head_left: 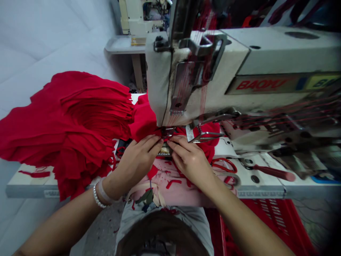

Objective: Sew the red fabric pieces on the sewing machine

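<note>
Apparently mid-seam, the cloth (144,119) lies under the foot (167,132), behind the desk (29,181)'s front edge; left hand (140,154) and right hand (192,159) press it, pinching unclear. The pile (92,113) by the left edge could be finished or waiting.
</note>
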### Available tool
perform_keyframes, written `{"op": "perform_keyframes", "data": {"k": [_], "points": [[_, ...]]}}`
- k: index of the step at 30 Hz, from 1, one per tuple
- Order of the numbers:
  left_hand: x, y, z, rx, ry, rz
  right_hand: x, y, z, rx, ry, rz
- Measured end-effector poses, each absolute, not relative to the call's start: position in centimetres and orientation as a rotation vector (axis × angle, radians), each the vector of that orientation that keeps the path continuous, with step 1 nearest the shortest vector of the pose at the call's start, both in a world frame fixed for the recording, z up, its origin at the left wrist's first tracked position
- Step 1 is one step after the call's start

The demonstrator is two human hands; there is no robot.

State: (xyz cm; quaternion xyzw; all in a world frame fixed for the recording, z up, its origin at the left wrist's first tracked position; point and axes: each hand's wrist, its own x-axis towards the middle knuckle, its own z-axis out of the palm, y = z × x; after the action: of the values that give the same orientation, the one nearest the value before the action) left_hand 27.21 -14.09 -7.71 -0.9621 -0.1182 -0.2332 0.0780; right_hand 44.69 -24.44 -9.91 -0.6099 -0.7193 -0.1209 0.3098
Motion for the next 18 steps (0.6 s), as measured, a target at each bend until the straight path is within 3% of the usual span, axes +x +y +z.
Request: {"op": "perform_keyframes", "data": {"k": [9, 14, 18], "points": [[27.7, -15.0, -7.5, -2.811, -0.429, -0.533, 44.4, -24.5, -9.7, -1.641, -1.930, -0.332], [27.9, -15.5, -7.9, -2.847, -0.427, -0.493, 43.6, -24.5, -9.7, -1.607, -2.114, -0.612], [26.9, -14.8, -9.0, -2.918, -0.648, -0.876, 44.3, -27.2, -10.0, -1.501, -2.079, -0.686]]}}
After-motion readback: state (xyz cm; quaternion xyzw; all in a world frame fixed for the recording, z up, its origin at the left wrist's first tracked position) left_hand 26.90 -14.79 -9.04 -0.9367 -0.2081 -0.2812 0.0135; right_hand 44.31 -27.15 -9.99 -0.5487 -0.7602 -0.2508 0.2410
